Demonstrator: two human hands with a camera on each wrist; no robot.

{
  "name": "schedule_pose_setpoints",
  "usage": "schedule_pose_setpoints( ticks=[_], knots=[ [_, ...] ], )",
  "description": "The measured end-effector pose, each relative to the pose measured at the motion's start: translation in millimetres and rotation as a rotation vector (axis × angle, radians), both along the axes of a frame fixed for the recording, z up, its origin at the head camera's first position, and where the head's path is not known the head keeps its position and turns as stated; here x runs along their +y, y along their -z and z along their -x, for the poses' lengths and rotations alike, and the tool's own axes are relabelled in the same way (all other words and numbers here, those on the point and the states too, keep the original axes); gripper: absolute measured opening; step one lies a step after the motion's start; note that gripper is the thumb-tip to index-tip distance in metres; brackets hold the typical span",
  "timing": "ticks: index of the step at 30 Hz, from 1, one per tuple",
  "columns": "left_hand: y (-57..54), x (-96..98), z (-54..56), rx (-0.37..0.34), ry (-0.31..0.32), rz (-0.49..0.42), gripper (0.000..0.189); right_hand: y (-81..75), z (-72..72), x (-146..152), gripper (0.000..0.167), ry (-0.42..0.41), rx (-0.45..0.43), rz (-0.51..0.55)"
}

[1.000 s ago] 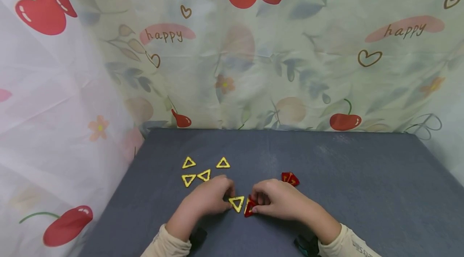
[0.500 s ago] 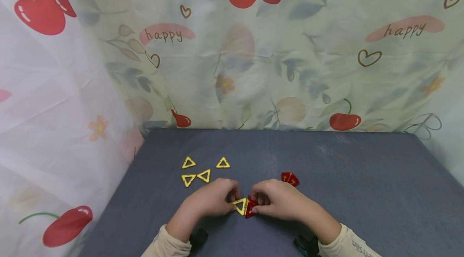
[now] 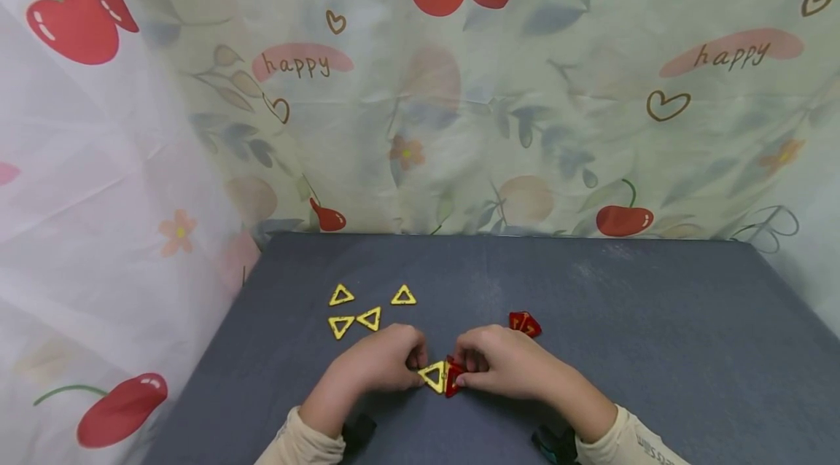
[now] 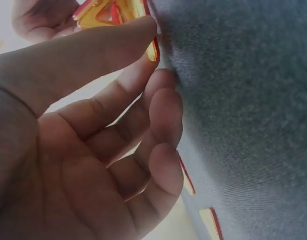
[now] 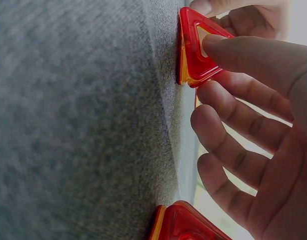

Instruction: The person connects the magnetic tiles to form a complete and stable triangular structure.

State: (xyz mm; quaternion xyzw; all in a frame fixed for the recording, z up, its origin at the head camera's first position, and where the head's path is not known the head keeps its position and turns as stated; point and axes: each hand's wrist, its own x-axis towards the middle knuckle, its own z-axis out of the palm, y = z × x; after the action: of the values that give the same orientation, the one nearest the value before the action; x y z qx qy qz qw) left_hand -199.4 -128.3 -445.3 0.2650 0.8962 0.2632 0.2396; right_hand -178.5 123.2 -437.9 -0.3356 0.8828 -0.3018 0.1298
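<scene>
In the head view my left hand point(image 3: 387, 357) pinches one corner of a flat yellow triangular magnetic tile point(image 3: 432, 363) between thumb and fingertips. The tile has an open middle, and its right edge meets a red triangular tile piece point(image 3: 450, 386). My right hand point(image 3: 502, 361) pinches that red piece from the other side. The right wrist view shows my thumb on the face of the red triangle point(image 5: 192, 65), which stands tilted with yellow along its lower side. The left wrist view shows my left thumb point(image 4: 108, 42) covering part of the yellow tile; the other fingers are loosely curled.
Several yellow triangular tiles point(image 3: 341, 296) lie flat on the dark grey table point(image 3: 590, 290) beyond my left hand. A red tile piece point(image 3: 525, 323) made of joined triangles sits just beyond my right hand. A printed curtain point(image 3: 367, 122) hangs along the table's back edge.
My left hand has moved slightly right and toward me with the yellow tile, closing the gap to the red piece; the two now meet along an edge. My right hand has stayed nearly still.
</scene>
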Motion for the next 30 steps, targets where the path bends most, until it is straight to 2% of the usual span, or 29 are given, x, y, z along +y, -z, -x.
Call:
schedule_pose_setpoints(
  ticks=[1, 4, 5, 6, 7, 9, 11, 12, 14, 21, 30],
  knots=[
    [8.6, -3.0, 4.0, 0.014, 0.022, -0.016, 0.016, -0.1, 0.0, 0.0, 0.015, -0.001, 0.003, 0.001],
    [13.3, -4.5, 7.9, 0.005, 0.049, -0.044, 0.015, -0.6, -0.4, -0.2, 0.015, 0.000, 0.009, 0.000],
    [20.2, -6.9, 11.7, 0.016, 0.070, -0.056, 0.014, -0.7, -0.5, -0.3, 0.015, 0.001, 0.011, 0.000],
    [22.0, -8.2, 13.3, 0.022, 0.088, -0.062, 0.013, -0.7, -0.7, -0.2, 0.015, 0.002, 0.011, 0.000],
    [19.8, -7.9, 12.8, 0.020, 0.095, -0.076, 0.013, -0.7, -0.8, -0.2, 0.015, 0.002, 0.011, 0.001],
    [-0.5, -3.8, 4.8, -0.027, 0.080, -0.105, 0.014, -0.7, -1.0, -0.2, 0.015, 0.000, 0.010, 0.003],
    [-10.9, -1.5, 0.1, -0.035, 0.079, -0.137, 0.015, -0.6, -1.0, -0.1, 0.014, 0.000, 0.009, 0.004],
    [-21.3, 1.2, -4.5, -0.054, 0.063, -0.153, 0.016, -0.6, -1.0, 0.0, 0.014, -0.001, 0.009, 0.005],
    [-29.1, 4.0, -9.6, -0.068, 0.047, -0.197, 0.018, -0.5, -0.8, 0.1, 0.014, -0.003, 0.009, 0.006],
    [-33.1, 7.8, -12.9, -0.143, 0.012, -0.262, 0.026, -0.1, -0.3, 0.3, 0.014, -0.009, 0.007, 0.005],
    [-29.6, 6.7, -10.4, -0.118, 0.038, -0.248, 0.019, 0.1, 0.0, 0.6, 0.014, -0.007, 0.004, -0.001]
  ],
)
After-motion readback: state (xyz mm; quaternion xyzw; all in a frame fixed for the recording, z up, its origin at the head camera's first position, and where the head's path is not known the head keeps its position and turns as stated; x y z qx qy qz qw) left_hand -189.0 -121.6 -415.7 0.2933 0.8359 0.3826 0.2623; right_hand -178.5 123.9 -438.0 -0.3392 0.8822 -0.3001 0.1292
